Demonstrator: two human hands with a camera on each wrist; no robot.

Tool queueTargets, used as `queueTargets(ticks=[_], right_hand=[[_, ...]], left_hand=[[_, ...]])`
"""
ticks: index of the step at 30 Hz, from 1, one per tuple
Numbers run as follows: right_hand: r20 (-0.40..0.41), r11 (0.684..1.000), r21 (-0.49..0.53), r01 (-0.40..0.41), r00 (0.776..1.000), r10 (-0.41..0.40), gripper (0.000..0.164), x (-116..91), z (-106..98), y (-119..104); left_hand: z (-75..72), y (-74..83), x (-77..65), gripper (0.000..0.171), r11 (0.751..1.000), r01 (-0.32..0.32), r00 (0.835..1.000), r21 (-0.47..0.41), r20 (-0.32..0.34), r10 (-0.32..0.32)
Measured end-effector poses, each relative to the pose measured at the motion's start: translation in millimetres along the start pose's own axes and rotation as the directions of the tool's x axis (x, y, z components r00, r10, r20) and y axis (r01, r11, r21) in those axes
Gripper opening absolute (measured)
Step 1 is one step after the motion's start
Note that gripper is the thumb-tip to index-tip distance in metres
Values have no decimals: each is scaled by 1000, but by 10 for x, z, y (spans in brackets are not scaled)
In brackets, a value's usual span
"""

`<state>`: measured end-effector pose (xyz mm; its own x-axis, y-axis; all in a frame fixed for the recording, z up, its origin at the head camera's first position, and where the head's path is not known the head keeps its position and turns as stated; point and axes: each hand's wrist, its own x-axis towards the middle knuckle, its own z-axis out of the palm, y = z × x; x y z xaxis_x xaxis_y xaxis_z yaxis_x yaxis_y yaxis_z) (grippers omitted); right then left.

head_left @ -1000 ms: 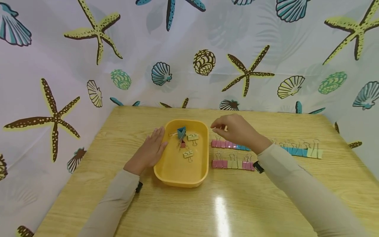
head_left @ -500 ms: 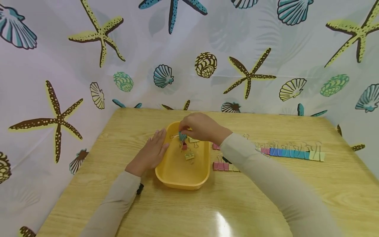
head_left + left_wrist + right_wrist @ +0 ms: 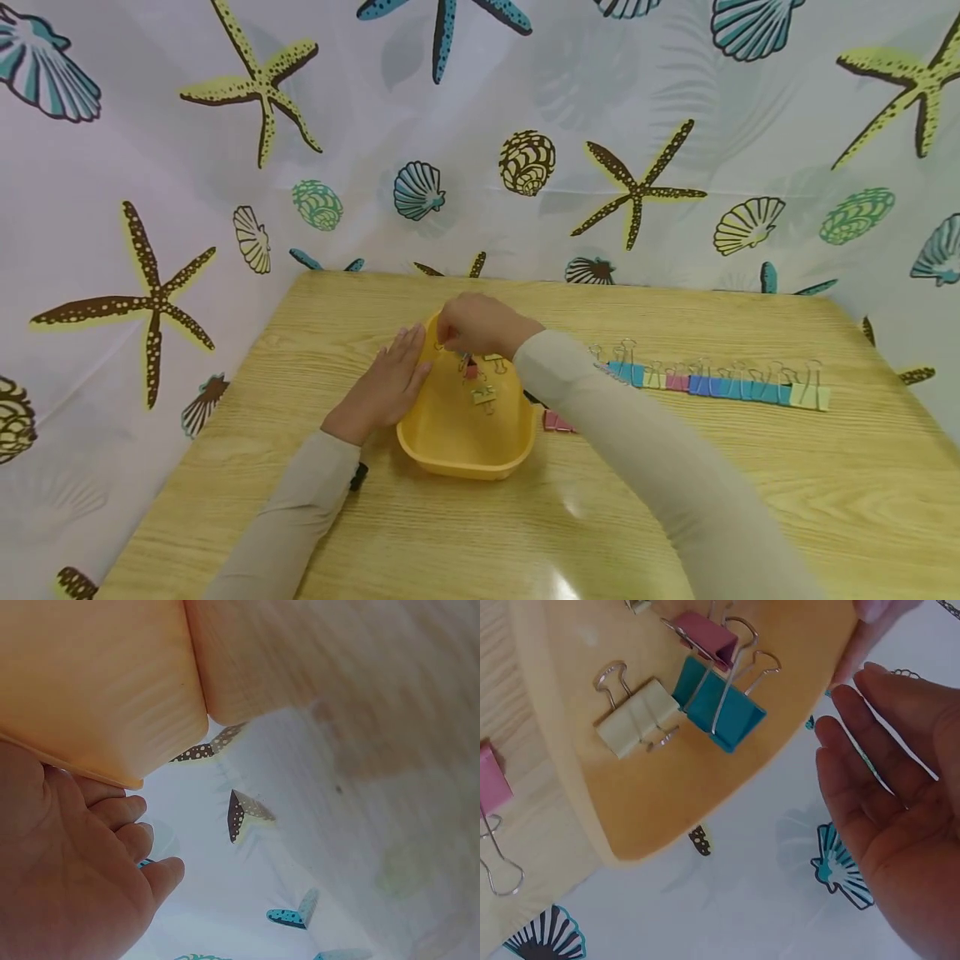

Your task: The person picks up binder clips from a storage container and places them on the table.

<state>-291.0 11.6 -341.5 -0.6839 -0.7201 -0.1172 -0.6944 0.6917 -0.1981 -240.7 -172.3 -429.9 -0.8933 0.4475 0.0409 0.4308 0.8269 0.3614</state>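
My left hand (image 3: 384, 379) lies with straight fingers along the left rim of a yellow plastic tray (image 3: 467, 468). My right hand (image 3: 480, 323) is over the tray's far end. In the right wrist view its fingers (image 3: 847, 761) are relaxed, with nothing between them. Near them in the tray lie a teal binder clip (image 3: 727, 712), a pink binder clip (image 3: 705, 636) and a pale yellow binder clip (image 3: 636, 718). Another pale yellow binder clip (image 3: 483, 395) is closer to the tray's middle. In the head view, my right hand hides the teal clip.
A row of coloured binder clips (image 3: 738, 389) stands on the wooden table (image 3: 450, 542) right of the tray. Of a nearer row, only a pink clip (image 3: 557, 422) shows beside my right sleeve (image 3: 637, 442). A shell-patterned cloth (image 3: 465, 225) hangs behind.
My right hand has moved left from above the clip rows to the tray's far end. My left hand has stayed at the tray's left rim.
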Motion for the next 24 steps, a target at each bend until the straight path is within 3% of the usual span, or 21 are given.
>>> queueTargets(ticks=[5, 10, 13, 18, 24], right_hand=[[112, 997, 10, -71, 991, 69, 20, 92, 91, -61], [194, 983, 31, -181, 966, 172, 21, 143, 157, -140], [175, 976, -7, -217, 961, 215, 17, 163, 228, -153], [95, 973, -111, -204, 972, 215, 8, 209, 354, -179], [105, 954, -222, -200, 968, 227, 18, 231, 409, -266]], left_hand=[[3, -18, -7, 61, 1000, 0, 1000, 9, 4, 0], [-11, -22, -10, 61, 1000, 0, 1000, 13, 10, 0], [-17, -18, -7, 61, 1000, -2, 1000, 9, 8, 2], [-10, -22, -2, 61, 1000, -6, 1000, 19, 1, 6], [-8, -11, -9, 62, 1000, 3, 1000, 10, 14, -3]])
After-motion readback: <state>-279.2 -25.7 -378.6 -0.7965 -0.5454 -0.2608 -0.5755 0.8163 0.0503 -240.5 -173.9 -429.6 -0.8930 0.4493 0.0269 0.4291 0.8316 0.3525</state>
